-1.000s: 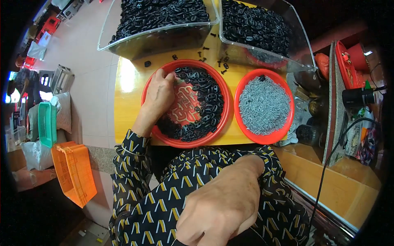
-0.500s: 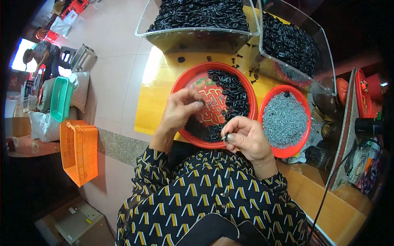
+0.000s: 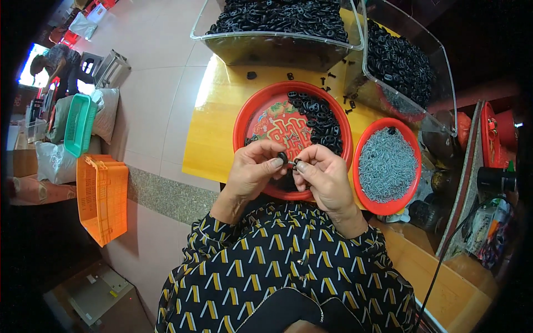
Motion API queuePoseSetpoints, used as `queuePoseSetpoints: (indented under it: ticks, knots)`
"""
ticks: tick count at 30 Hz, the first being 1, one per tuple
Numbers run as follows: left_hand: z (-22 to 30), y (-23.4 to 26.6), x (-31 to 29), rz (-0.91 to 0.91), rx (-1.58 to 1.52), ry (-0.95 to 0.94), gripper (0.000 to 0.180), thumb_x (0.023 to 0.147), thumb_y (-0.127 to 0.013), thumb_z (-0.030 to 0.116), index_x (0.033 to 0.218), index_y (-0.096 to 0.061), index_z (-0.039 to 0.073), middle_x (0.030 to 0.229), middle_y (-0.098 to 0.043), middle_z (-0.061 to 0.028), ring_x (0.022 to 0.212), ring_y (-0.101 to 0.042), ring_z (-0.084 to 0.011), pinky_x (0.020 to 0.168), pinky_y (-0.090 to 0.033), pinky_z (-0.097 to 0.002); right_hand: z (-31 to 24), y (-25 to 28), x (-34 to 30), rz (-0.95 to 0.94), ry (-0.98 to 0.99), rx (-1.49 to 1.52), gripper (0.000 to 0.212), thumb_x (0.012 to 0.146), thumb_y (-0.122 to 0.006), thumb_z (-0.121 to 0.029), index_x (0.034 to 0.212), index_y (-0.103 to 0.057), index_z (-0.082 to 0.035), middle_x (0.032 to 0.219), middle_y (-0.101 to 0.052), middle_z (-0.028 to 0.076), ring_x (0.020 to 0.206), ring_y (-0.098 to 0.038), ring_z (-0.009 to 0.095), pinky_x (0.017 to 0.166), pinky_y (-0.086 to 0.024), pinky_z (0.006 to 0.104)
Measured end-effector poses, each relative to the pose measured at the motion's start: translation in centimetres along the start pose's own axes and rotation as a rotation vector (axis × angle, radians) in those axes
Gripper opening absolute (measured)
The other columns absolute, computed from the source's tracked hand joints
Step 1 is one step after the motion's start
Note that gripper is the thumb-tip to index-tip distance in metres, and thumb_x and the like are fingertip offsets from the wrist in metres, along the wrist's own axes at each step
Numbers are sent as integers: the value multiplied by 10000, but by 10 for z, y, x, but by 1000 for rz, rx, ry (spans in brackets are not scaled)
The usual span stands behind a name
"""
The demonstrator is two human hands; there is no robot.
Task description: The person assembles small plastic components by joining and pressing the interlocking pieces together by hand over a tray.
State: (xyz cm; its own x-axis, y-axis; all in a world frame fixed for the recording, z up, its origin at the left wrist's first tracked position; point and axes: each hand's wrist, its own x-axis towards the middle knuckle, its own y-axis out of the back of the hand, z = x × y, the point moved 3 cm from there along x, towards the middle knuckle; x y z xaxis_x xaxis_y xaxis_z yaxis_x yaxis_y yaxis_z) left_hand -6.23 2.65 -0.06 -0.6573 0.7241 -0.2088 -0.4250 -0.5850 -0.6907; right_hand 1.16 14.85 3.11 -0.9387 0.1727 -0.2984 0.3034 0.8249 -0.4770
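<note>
My left hand (image 3: 254,171) pinches a small black plastic piece (image 3: 282,157) between thumb and fingertips. Facing it, my right hand (image 3: 328,182) pinches a small silver screw (image 3: 292,162) with something black at its end, partly hidden by the fingers. The two parts meet or nearly meet; whether they are joined I cannot tell. Both hands are over the near part of a round red tray (image 3: 240,119) with a patterned bottom. Black two-holed plastic pieces (image 3: 326,123) lie along its right side. Beside it, a red bowl (image 3: 369,202) holds many silver screws (image 3: 387,164).
Two clear bins, one at the back (image 3: 266,53) and one at the back right (image 3: 402,100), are heaped with black pieces. Loose black parts (image 3: 327,83) lie on the yellow tabletop (image 3: 208,133). Orange (image 3: 102,194) and green (image 3: 80,125) baskets stand left; a person (image 3: 60,64) bends farther off.
My hands have come together over the tray's near side. The left hand moved right and toward me, bringing its black piece to the screw in my right hand. The view has shifted slightly.
</note>
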Motion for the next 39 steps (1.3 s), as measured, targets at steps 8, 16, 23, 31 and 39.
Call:
queuePoseSetpoints:
  ticks: [8,16,23,31,39]
  knots:
    - [-9,-3,-8,154,97,-117,138,746,-594,-24,880,-567,-7,782,-599,-59,683,-557,-98,614,-455,-209,5,-3,5,98,89,51,94,813,-510,-34,887,-479,13,721,-547,68,602,-534,108,517,-451,223]
    - [0,-6,-10,70,163,-124,176,727,-600,-44,897,-565,-12,822,-595,-64,721,-563,-117,695,-464,-230,4,-4,6,69,110,67,100,813,-508,-33,896,-477,15,726,-550,75,601,-535,113,517,-451,226]
    - [-8,4,-9,-34,9,20,239,729,-603,-27,959,-537,-17,793,-568,-47,661,-527,-95,601,-437,-211,1,9,1,102,50,28,78,805,-522,-42,861,-506,10,675,-542,36,556,-511,69,482,-423,177]
    - [-10,4,-10,-74,-109,3,263,727,-601,-33,979,-527,-16,787,-556,-45,631,-511,-85,561,-425,-206,-3,3,-8,154,60,-312,52,771,-547,9,810,-517,-6,672,-513,-27,557,-460,3,466,-364,148]
    - [-10,1,-10,-43,8,-1,279,712,-608,-54,979,-537,-14,836,-572,-44,703,-554,-98,641,-471,-222,2,6,-8,146,70,-340,45,771,-548,6,803,-520,-9,678,-514,-36,567,-458,-6,471,-367,142]
